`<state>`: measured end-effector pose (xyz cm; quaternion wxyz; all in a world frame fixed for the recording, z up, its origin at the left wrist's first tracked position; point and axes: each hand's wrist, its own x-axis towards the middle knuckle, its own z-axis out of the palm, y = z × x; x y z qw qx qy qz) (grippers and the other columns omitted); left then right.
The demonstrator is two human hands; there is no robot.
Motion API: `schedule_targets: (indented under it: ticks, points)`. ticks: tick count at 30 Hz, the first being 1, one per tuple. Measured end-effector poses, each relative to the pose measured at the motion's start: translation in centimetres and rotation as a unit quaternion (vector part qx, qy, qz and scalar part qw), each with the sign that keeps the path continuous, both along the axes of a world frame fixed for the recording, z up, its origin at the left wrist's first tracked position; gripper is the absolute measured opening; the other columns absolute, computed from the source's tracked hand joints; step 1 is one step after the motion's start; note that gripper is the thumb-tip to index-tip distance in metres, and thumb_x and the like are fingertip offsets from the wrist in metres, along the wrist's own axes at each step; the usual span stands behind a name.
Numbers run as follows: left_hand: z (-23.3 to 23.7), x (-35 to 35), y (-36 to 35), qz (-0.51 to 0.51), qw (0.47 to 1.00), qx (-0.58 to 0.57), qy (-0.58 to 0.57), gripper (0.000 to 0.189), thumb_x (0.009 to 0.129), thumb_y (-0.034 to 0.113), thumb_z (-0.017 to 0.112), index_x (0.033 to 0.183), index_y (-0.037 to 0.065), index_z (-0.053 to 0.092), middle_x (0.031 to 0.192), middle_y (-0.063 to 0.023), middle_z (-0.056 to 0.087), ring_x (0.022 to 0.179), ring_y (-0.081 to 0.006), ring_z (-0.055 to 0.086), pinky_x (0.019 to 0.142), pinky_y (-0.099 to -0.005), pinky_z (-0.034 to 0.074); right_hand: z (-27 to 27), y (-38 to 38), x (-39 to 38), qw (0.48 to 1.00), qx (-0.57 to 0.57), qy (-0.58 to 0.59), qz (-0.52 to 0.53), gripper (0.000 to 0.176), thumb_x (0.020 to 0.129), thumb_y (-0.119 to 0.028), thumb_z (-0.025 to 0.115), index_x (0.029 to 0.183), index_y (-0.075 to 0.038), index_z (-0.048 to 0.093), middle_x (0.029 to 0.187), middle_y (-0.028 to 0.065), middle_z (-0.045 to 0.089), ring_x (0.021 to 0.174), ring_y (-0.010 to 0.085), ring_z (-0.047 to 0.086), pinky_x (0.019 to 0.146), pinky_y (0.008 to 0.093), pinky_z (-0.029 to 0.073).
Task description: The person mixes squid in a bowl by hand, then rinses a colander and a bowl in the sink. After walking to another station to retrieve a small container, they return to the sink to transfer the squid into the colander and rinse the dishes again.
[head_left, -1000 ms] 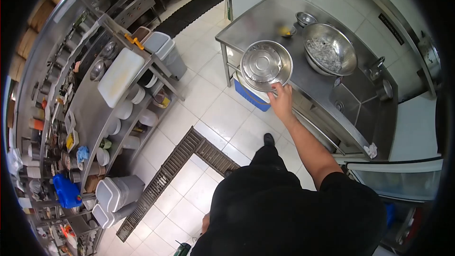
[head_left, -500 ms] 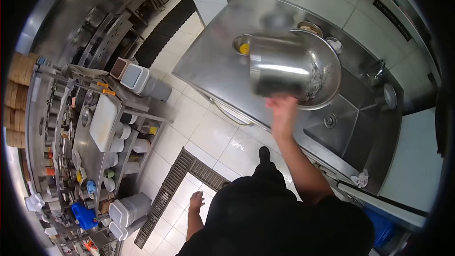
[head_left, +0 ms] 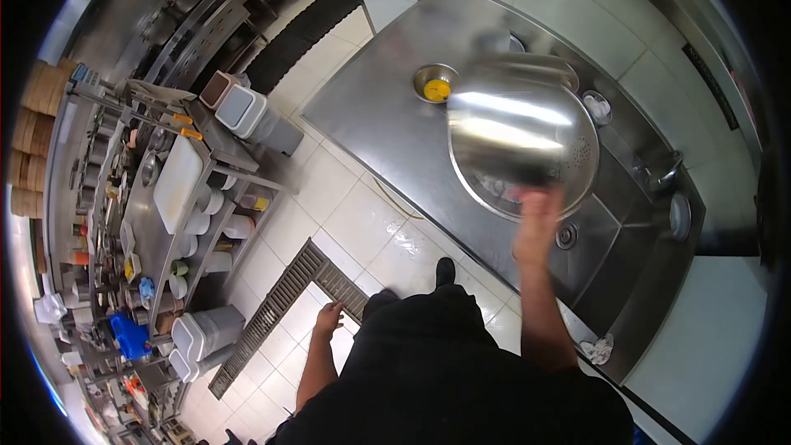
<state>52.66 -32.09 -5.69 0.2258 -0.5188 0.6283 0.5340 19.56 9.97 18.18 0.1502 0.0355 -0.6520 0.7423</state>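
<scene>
My right hand point(head_left: 537, 218) grips a shiny cylindrical metal pot point(head_left: 512, 119), tipped sideways and blurred by motion, above a large steel mixing bowl point(head_left: 583, 177). Some greyish, wet-looking material lies in the bowl, mostly hidden by the pot. Left of the bowl, a small steel bowl point(head_left: 420, 86) holds yellow egg yolks point(head_left: 437, 91). At the bowl's right stands a small dish with white contents point(head_left: 596, 105). Down by my left side, my left hand point(head_left: 329, 319) hangs loosely over the floor with nothing in it, its fingers slightly bent and apart.
The large bowl sits on a steel counter point(head_left: 375, 107) beside a sink point(head_left: 614, 268) with a tap point(head_left: 669, 169). A crumpled white cloth point(head_left: 597, 349) lies at the sink's front edge. Left, a shelf unit bears a white board point(head_left: 180, 185); a floor grate point(head_left: 280, 301) runs below.
My right hand and the pot have shifted right and slightly down in view, still over the large bowl. My view has moved, and my left hand appears a little higher and further left.
</scene>
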Motion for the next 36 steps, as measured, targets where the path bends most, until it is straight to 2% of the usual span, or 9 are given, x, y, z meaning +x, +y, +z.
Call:
schedule_targets:
  ticks: [1, 3, 9, 16, 21, 26, 27, 33, 36]
  points:
    - [0.2, 0.3, 0.5, 0.032, 0.999, 0.018, 0.003, 0.051, 0.094, 0.039, 0.067, 0.131, 0.005, 0.057, 0.110, -0.0062, 0.065, 0.094, -0.0181, 0.063, 0.071, -0.0345, 0.056, 0.6, -3.4, -0.4, 0.998, -0.025, -0.024, 0.044, 0.023, 0.093, -0.009, 0.068, 0.111, -0.003, 0.055, 0.093, 0.0061, 0.062, 0.088, 0.0152, 0.061, 0.080, 0.0312, 0.050]
    - [-0.3, 1.0, 1.0, 0.090, 0.994, 0.055, -0.009, 0.050, 0.094, 0.038, 0.066, 0.132, 0.007, 0.057, 0.116, -0.0054, 0.063, 0.095, -0.0203, 0.064, 0.075, -0.0375, 0.056, 0.1, -8.4, -1.7, 0.984, 0.150, 0.024, 0.097, 0.032, 0.077, -0.011, 0.083, 0.098, -0.004, 0.060, 0.086, 0.0047, 0.059, 0.079, 0.0141, 0.059, 0.069, 0.0293, 0.047]
    - [-4.0, -0.6, 0.4, 0.060, 0.991, 0.117, 0.022, 0.044, 0.095, 0.036, 0.066, 0.126, 0.006, 0.059, 0.103, -0.0050, 0.062, 0.082, -0.0170, 0.061, 0.068, -0.0363, 0.056, -10.7, -16.8, -5.4, 0.909, 0.405, -0.010, 0.097, 0.037, 0.078, -0.029, 0.084, 0.093, -0.006, 0.060, 0.082, 0.0123, 0.066, 0.077, 0.0309, 0.063, 0.075, 0.0428, 0.048]
    - [-6.8, -10.8, -3.2, -0.042, 0.990, 0.055, 0.126, 0.044, 0.097, 0.035, 0.063, 0.128, 0.005, 0.060, 0.106, -0.0048, 0.065, 0.086, -0.0202, 0.066, 0.067, -0.0329, 0.055, -13.5, -15.9, -5.1, 0.837, 0.534, -0.093, 0.079, 0.035, 0.085, -0.029, 0.077, 0.102, -0.006, 0.059, 0.090, 0.0175, 0.069, 0.089, 0.0365, 0.066, 0.075, 0.0476, 0.052]
    - [1.4, -19.2, -0.9, -0.070, 0.976, 0.020, 0.206, 0.044, 0.098, 0.036, 0.062, 0.126, 0.001, 0.061, 0.108, -0.0090, 0.068, 0.086, -0.0195, 0.066, 0.072, -0.0307, 0.053, -6.8, -14.2, -2.9, 0.825, 0.515, -0.161, 0.169, 0.036, 0.089, -0.030, 0.070, 0.115, -0.007, 0.062, 0.090, 0.0165, 0.070, 0.080, 0.0327, 0.069, 0.069, 0.0447, 0.054]
    - [13.8, -26.2, 5.9, -0.148, 0.933, 0.031, 0.327, 0.031, 0.101, 0.027, 0.060, 0.118, 0.003, 0.066, 0.099, -0.0051, 0.069, 0.078, -0.0118, 0.059, 0.070, -0.0274, 0.050, -1.7, -5.4, -6.4, 0.896, 0.438, -0.052, 0.052, 0.041, 0.088, -0.032, 0.072, 0.121, -0.010, 0.065, 0.105, 0.0184, 0.069, 0.093, 0.0331, 0.068, 0.078, 0.0433, 0.054]
    - [16.1, -27.6, 8.2, -0.178, 0.913, 0.049, 0.363, 0.029, 0.101, 0.025, 0.059, 0.119, 0.003, 0.066, 0.101, -0.0050, 0.068, 0.079, -0.0110, 0.059, 0.072, -0.0265, 0.050, -2.4, -2.3, -9.0, 0.874, 0.482, -0.025, 0.049, 0.044, 0.087, -0.034, 0.073, 0.123, -0.009, 0.065, 0.113, 0.0199, 0.066, 0.099, 0.0343, 0.067, 0.084, 0.0434, 0.053]
    - [21.9, -36.9, 27.1, -0.200, 0.860, 0.142, 0.447, 0.061, 0.092, 0.021, 0.071, 0.145, 0.006, 0.044, 0.142, -0.0177, 0.047, 0.131, -0.0286, 0.049, 0.102, -0.0386, 0.046, -7.7, 8.2, -23.6, 0.742, 0.642, -0.032, 0.193, 0.088, 0.074, -0.055, 0.079, 0.143, -0.007, 0.052, 0.143, 0.0243, 0.051, 0.132, 0.0410, 0.049, 0.110, 0.0459, 0.040]
    - [20.2, -38.7, 31.1, -0.230, 0.808, -0.127, 0.528, 0.072, 0.089, 0.024, 0.073, 0.148, 0.003, 0.038, 0.148, -0.0248, 0.040, 0.138, -0.0377, 0.042, 0.112, -0.0466, 0.037, -7.7, 9.2, -25.9, 0.727, 0.632, -0.091, 0.254, 0.102, 0.070, -0.062, 0.080, 0.149, -0.007, 0.045, 0.149, 0.0259, 0.044, 0.139, 0.0423, 0.042, 0.115, 0.0466, 0.035]
